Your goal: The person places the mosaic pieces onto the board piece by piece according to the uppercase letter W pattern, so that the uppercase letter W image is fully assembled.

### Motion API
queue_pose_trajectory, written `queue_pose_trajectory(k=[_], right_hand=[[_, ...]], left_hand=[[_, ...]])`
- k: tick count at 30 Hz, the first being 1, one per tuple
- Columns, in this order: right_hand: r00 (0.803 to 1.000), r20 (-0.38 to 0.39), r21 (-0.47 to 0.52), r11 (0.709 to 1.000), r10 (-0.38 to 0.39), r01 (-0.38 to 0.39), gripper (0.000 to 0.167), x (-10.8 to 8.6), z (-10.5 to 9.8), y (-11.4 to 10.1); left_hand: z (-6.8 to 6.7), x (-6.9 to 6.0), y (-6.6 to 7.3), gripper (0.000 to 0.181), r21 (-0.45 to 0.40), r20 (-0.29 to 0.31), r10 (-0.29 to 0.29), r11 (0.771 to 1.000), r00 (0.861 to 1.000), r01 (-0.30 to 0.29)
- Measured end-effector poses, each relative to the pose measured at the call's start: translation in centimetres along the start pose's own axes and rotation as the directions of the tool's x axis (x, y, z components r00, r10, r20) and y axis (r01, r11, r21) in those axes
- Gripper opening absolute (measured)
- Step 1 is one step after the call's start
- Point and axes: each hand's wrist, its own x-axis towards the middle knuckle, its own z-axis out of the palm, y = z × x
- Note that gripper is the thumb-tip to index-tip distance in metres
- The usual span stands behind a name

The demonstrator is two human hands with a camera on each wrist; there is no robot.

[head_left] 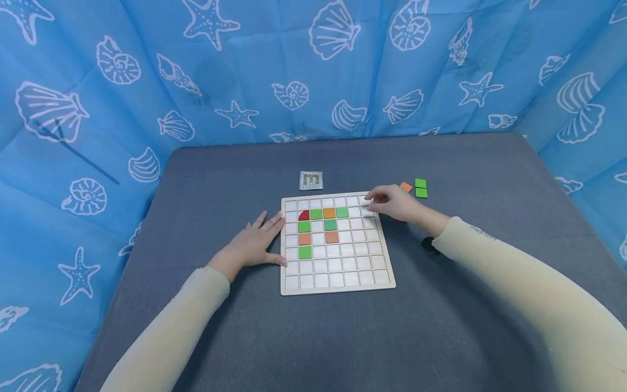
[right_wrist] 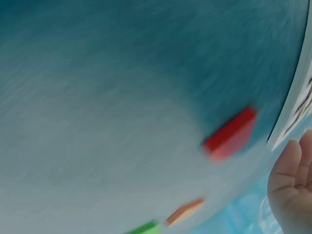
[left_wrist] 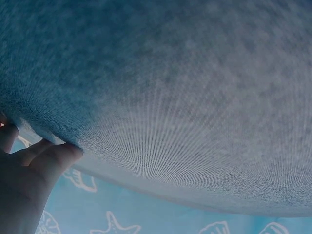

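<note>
A white gridded board (head_left: 350,264) lies on the table, several of its cells filled with coloured tiles. A red quarter-round tile (head_left: 303,215) sits at the upper left of this group, beside green and orange square tiles. My left hand (head_left: 254,242) rests with spread fingers against the board's left edge. Over the board's upper right corner hovers my right hand (head_left: 394,202), its thumb and index finger apart and no tile seen between them. A red piece (right_wrist: 231,134) lies on the table near that hand in the right wrist view.
Behind the board lies a small pattern card (head_left: 311,180). Two green tiles (head_left: 420,188) and an orange tile (head_left: 405,187) lie beyond the right hand. A black object (head_left: 428,244) shows partly beside the right sleeve. A blue shell-print curtain (head_left: 264,65) hangs behind the table.
</note>
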Motion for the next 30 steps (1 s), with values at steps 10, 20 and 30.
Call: queue_pose_trajectory(k=[10, 20, 30], right_hand=[[0.999, -0.002, -0.022, 0.999, 0.045, -0.045, 0.034, -3.4, -4.1, 2.7], [0.986, 0.164, -0.113, 0.993, -0.026, 0.045, 0.050, -4.9, -3.6, 5.2], [0.993, 0.117, -0.191, 0.981, -0.003, 0.026, 0.044, -4.1, -3.0, 5.2]], left_hand=[[0.2, 0.1, -0.1, 0.108, 0.001, -0.004, -0.003, 1.000, 1.000, 0.003], [0.3, 0.0, -0.1, 0.109, -0.005, -0.019, 0.007, 1.000, 1.000, -0.007], [0.0, -0.2, 0.1, 0.109, -0.017, -0.014, 0.004, 1.000, 1.000, -0.004]])
